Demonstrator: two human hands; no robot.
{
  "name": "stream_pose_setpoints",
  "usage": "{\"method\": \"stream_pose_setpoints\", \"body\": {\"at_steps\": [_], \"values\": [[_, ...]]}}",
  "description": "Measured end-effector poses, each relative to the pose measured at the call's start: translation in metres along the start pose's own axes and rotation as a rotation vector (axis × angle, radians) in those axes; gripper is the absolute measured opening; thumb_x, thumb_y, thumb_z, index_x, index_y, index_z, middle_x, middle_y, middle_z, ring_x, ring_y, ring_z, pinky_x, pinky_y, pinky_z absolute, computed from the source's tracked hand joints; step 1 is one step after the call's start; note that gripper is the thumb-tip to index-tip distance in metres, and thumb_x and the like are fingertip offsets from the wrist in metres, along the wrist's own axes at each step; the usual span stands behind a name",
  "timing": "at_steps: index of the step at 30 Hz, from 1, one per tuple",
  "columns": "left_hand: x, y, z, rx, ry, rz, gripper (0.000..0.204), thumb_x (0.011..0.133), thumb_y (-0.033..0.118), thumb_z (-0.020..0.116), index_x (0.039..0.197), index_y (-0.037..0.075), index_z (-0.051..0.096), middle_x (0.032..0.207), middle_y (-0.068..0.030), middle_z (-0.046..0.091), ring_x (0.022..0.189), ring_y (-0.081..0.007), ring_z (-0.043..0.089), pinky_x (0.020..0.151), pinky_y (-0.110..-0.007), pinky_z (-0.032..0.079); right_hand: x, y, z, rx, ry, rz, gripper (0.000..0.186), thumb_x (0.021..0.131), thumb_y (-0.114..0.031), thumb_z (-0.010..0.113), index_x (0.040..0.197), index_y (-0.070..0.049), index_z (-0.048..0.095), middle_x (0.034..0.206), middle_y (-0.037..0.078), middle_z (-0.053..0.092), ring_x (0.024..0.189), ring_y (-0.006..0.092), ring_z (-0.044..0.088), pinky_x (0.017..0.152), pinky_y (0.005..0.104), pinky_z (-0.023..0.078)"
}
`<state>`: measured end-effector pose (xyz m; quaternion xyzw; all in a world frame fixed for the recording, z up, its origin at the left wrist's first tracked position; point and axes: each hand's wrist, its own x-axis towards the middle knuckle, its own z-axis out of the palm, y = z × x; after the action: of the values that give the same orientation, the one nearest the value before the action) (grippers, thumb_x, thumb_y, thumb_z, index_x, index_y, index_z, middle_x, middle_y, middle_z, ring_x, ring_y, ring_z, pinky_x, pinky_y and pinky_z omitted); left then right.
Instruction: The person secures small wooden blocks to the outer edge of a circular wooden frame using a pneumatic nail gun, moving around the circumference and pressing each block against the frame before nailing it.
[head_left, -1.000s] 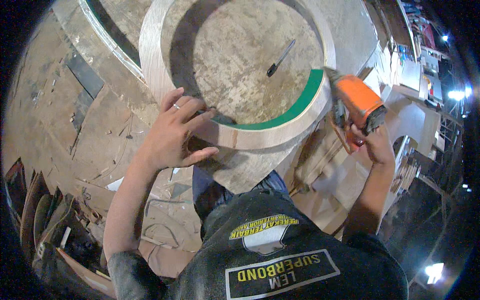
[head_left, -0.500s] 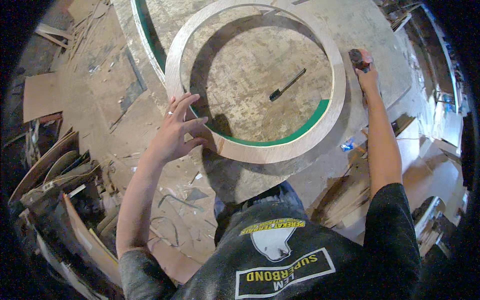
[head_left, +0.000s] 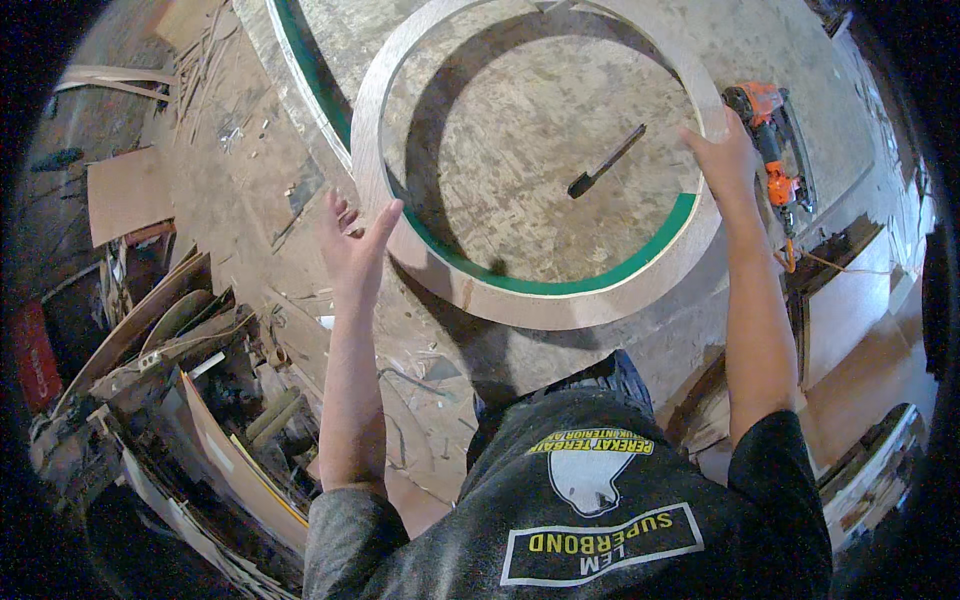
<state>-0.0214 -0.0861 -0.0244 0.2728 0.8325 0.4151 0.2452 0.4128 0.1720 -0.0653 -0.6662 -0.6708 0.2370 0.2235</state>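
"Standing at the worktable (head_left: 480,130), what do we have before us?"

"We have a pale wooden ring (head_left: 545,308) lying on the tabletop, its near inner wall lined with a green strip (head_left: 650,257)."

"Where are our hands?"

"Our left hand (head_left: 357,235) is wide at the ring's left side, the thumb reaching over the rim and the fingers outside. Our right hand (head_left: 730,160) straddles the right rim, thumb inward; with its fingers partly hidden, we cannot tell whether it grips or only rests."

"Why one on each side?"

"Probably because contact from opposite sides steadies a round piece better than one hand could."

"And the orange-and-black nail gun (head_left: 768,140)?"

"It lies just right of our right hand, outside the ring. We suppose that spot leaves it within reach without crowding the rim."

"What about the dark pen (head_left: 610,157)?"

"It lies inside the ring, right of centre and clear of the wall, perhaps laid there so that the rim fences it in."

"Anything at the far left?"

"We see a curved, green-faced piece (head_left: 318,85) angling down toward the ring."
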Motion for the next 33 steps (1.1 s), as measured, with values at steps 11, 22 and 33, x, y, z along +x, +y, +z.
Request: {"method": "stream_pose_setpoints", "body": {"at_steps": [11,22,33], "values": [[0.01,-0.002,0.018,-0.093,-0.089,-0.05,0.056,0.089,0.002,0.081,0.142,0.0,0.062,0.109,-0.0075,0.074,0.093,-0.015,0.069,0.074,-0.029,0.056,0.012,-0.011,-0.001,0.137,-0.047,0.014,0.06,0.083,-0.011,0.083,0.139,0.001,0.065,0.121,0.012,0.076,0.103,0.0194,0.071,0.094,0.0326,0.054],[0.003,0.001,0.018,-0.2,0.0,-0.051,0.058,0.084,-0.001,0.079,0.14,-0.003,0.063,0.114,-0.0069,0.074,0.096,-0.0154,0.068,0.088,-0.031,0.054,0.042,-0.01,0.014,0.054,-0.058,-0.039,0.075,0.082,-0.016,0.085,0.149,0.006,0.058,0.128,0.016,0.074,0.11,0.0227,0.071,0.099,0.0342,0.054],[-0.056,0.002,0.039,-0.178,-0.017,-0.034,0.06,0.083,0.001,0.082,0.139,-0.006,0.059,0.124,-0.0112,0.069,0.107,-0.0198,0.067,0.096,-0.036,0.054,0.035,0.023,-0.013,0.18,-0.154,-0.016,0.074,0.079,-0.017,0.084,0.148,-0.004,0.06,0.128,0.015,0.075,0.111,0.0248,0.072,0.096,0.0373,0.057]]}}
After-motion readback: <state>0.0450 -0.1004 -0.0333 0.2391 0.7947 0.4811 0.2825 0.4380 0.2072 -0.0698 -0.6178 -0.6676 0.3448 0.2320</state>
